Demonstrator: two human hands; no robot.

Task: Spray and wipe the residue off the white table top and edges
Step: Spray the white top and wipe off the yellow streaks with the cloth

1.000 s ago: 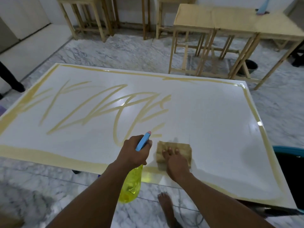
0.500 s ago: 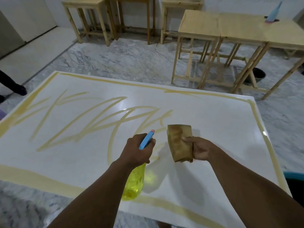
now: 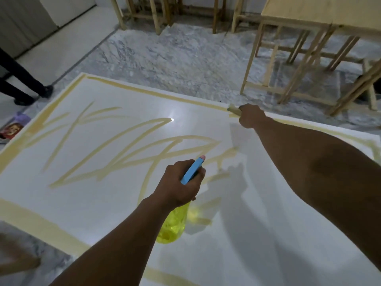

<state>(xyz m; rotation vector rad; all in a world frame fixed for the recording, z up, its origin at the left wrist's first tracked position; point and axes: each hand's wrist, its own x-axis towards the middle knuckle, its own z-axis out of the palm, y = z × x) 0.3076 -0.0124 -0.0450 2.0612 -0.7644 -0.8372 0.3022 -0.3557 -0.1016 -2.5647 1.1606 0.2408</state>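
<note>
Since half a second ago the right hand (image 3: 250, 116) has gone from above the middle of the table out to its far edge, carrying the cloth (image 3: 234, 110) with it, while the left hand (image 3: 179, 182) has kept its place.

That right hand holds the tan cloth bunched in its grasp. Only a folded end sticks out on the hand's left side, and the fingers themselves are hidden behind the back of the hand. The cloth sits on the far border band of yellow residue (image 3: 41, 226), which also frames the table's left and near edges.

The left hand is wrapped around the neck of the spray bottle (image 3: 174, 223), with fingers curled at the blue trigger head, whose pink nozzle points far and right. The yellow body hangs below the wrist, over the near middle of the white table top (image 3: 92, 199). Scribbled yellow streaks cross the top to the left of both hands, with a bright glint of light among them.

Beyond the table lies a grey marble floor (image 3: 175, 58), with wooden tables (image 3: 309, 11) at the far right. At the far left stand dark trouser legs (image 3: 20, 79), and a coloured packet (image 3: 12, 129) lies on the floor beside the table's left edge.
</note>
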